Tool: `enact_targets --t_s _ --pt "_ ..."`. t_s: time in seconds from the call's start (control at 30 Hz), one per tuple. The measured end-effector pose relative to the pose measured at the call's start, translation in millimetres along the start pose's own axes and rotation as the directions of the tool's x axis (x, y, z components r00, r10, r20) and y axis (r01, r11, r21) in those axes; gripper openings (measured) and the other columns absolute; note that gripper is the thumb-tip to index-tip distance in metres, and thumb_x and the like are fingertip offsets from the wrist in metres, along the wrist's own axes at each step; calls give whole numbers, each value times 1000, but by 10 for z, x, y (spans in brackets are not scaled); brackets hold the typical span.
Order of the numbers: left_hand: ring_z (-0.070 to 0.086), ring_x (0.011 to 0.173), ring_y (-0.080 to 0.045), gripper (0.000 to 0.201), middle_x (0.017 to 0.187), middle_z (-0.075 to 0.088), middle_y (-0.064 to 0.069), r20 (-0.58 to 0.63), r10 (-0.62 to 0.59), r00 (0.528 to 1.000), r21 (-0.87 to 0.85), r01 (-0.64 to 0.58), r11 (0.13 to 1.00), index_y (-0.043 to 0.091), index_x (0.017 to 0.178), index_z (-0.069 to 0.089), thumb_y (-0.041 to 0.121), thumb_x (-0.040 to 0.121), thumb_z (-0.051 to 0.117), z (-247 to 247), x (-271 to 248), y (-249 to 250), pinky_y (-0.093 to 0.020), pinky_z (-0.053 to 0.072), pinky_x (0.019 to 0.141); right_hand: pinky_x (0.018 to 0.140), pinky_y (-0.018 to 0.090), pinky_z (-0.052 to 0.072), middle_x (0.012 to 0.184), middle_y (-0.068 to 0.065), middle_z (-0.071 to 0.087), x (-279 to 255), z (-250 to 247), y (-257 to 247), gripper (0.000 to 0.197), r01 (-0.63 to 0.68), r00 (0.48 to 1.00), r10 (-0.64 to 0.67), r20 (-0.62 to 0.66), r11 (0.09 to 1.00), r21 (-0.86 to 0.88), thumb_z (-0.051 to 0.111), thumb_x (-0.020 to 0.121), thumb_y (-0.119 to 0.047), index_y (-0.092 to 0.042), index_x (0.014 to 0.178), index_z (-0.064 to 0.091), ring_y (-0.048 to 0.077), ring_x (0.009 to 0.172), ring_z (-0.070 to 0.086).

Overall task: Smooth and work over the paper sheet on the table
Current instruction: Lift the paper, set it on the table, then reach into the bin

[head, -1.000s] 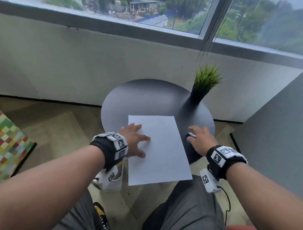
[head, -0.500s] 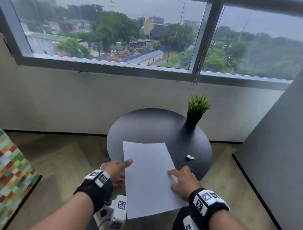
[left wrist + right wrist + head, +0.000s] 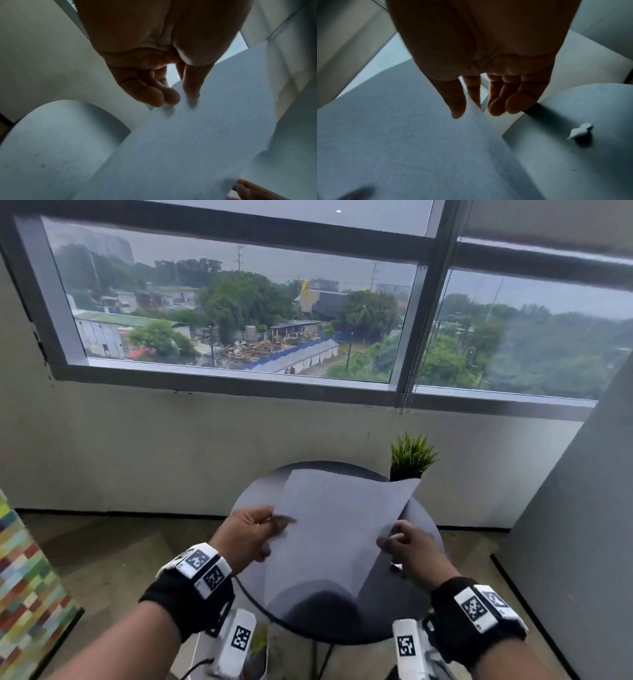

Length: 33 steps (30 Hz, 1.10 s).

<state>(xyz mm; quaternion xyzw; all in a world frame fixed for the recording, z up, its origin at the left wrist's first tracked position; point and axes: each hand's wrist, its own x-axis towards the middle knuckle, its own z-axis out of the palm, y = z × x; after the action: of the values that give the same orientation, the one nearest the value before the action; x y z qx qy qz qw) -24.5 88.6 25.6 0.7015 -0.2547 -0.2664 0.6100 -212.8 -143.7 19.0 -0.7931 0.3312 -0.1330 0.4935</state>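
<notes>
The white paper sheet (image 3: 337, 529) is lifted off the round dark table (image 3: 421, 604) and held up between both hands, curving slightly. My left hand (image 3: 255, 534) pinches its left edge, thumb on top and fingers under it; the left wrist view shows the same pinch on the sheet (image 3: 188, 142) by the left hand (image 3: 176, 97). My right hand (image 3: 406, 547) pinches the right edge; in the right wrist view the thumb and index of the right hand (image 3: 467, 106) clamp the sheet (image 3: 402, 135).
A small potted green plant (image 3: 411, 457) stands at the table's far right, just behind the sheet's top corner. A small crumpled white scrap (image 3: 580, 132) lies on the table (image 3: 590, 169) near my right hand. A wall and window lie beyond; a grey partition (image 3: 582, 508) stands at the right.
The sheet lay flat on the table under both hands; now both hands have pinched its side edges and lifted it up. The head view tilted upward toward the window.
</notes>
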Motion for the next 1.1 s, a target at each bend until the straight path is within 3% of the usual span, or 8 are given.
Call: enact_targets --t_s 0.1,0.23,0.37,0.6,0.73,0.83,0.97,1.1 --pt "43 43 -10 11 52 60 4 -43 73 996 -42 -75 996 13 102 75 11 98 64 -26 -7 97 -20 36 44 57 37 40 60 3 51 -99 -49 -173 20 112 993 -107 -40 984 140 69 87 -15 -11 70 59 23 61 48" --pt "47 46 -13 10 53 59 2 -115 102 988 -51 -108 993 25 96 79 21 95 70 -27 -16 -40 -22 39 45 60 34 46 63 -7 62 -155 -82 -196 14 247 964 -249 -91 968 -32 66 89 -33 -26 77 67 14 63 58" --pt "59 53 -14 11 69 70 -1 9 -67 998 233 63 971 25 91 77 28 97 68 52 -53 -361 -28 47 52 65 38 52 63 -3 66 -135 41 54 12 159 986 -164 -11 970 -183 68 86 -34 -28 76 67 13 60 59" --pt "69 57 -20 9 79 73 -4 12 -132 991 391 116 913 22 88 72 25 93 66 23 112 -393 -31 52 53 57 20 44 62 -4 66 -30 83 44 18 157 986 -164 -12 958 -242 66 87 -28 -27 70 63 2 52 57" --pt "71 57 -22 4 75 69 -2 -81 -60 995 356 85 931 21 88 68 18 89 66 47 365 -198 -41 60 59 55 31 49 61 5 66 261 108 17 15 100 993 -106 -58 991 -87 62 89 -20 -18 75 65 13 52 61" --pt "72 81 -21 46 103 65 5 -146 91 985 434 -18 901 39 117 56 44 74 73 4 566 -149 -45 60 81 56 37 49 65 13 60 561 194 -28 12 -10 997 26 -73 979 203 59 93 -7 -5 81 59 25 56 61" --pt "63 107 -13 85 142 38 5 -27 174 984 594 -125 795 48 151 26 32 86 77 96 653 -316 -31 48 99 55 31 48 73 13 57 916 382 88 6 -158 986 165 24 874 460 58 92 -2 -6 87 57 26 59 63" --pt "28 147 -12 96 163 -11 17 134 86 987 806 -159 570 59 150 -7 35 92 66 198 790 -638 -40 44 107 52 30 48 74 12 57 1206 570 291 12 -251 964 256 72 783 570 56 94 -4 -9 83 53 24 61 65"
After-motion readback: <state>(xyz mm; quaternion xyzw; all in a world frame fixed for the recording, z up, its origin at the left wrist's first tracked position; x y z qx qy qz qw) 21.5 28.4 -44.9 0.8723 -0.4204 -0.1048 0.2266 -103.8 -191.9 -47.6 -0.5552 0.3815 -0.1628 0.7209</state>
